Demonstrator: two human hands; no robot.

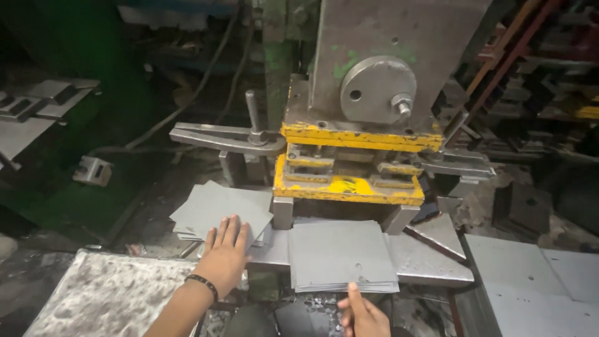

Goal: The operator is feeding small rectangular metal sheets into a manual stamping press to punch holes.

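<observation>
Head view: hands (pixel 224 256) touch sheets (pixel 342 256).

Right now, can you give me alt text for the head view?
A person's left hand lies flat on a loose pile of grey metal sheets, while the right hand touches the near edge of a second stack of sheets on the bed of a worn grey and yellow press.

Two stacks of flat grey metal sheets (pixel 218 209) (pixel 340 256) lie on the press bed, one left, one centre.
</observation>
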